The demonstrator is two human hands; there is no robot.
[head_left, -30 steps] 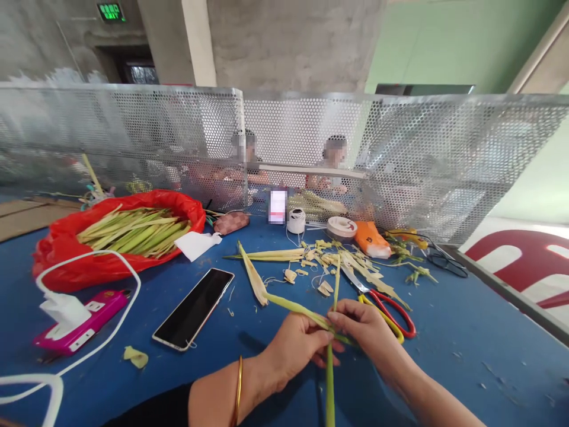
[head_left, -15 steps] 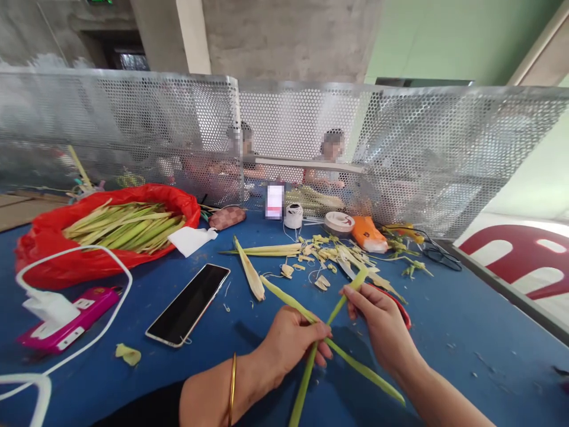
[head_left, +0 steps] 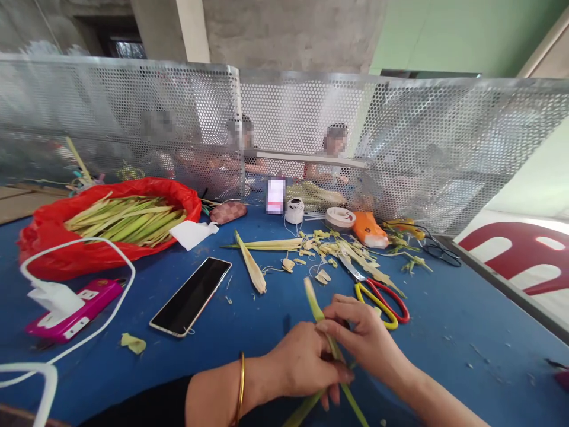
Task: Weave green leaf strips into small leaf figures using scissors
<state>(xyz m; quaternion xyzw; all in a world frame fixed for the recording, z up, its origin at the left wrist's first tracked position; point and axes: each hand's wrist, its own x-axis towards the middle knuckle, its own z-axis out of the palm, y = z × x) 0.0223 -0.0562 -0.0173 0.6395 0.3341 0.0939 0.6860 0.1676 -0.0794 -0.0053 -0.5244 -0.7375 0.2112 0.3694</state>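
Low over the blue table, my left hand [head_left: 306,362] is closed on green leaf strips [head_left: 315,302] whose lower ends hang below my fingers. My right hand [head_left: 360,332] presses against the left one, its fingers closed around the upper strip near the crossing. The crossing itself is mostly hidden by my fingers. Just beyond my right hand lie scissors [head_left: 386,299] with one red and one yellow handle. Trimmed pale leaf scraps [head_left: 322,252] are scattered past them, and a folded pale husk leaf [head_left: 250,264] lies to their left.
A red bag [head_left: 44,222] full of leaf strips stands at left, near a phone [head_left: 191,296] and a magenta power strip [head_left: 77,308] with a white cable. Thread [head_left: 294,211], a tape roll [head_left: 340,217] and an orange packet [head_left: 370,230] line the back, before a perforated metal screen [head_left: 302,112]. People sit behind it.
Both hands have come closer together and slightly lower. My right hand has moved left and down against my left, and the strips have shifted. The scissors' handles are now uncovered.
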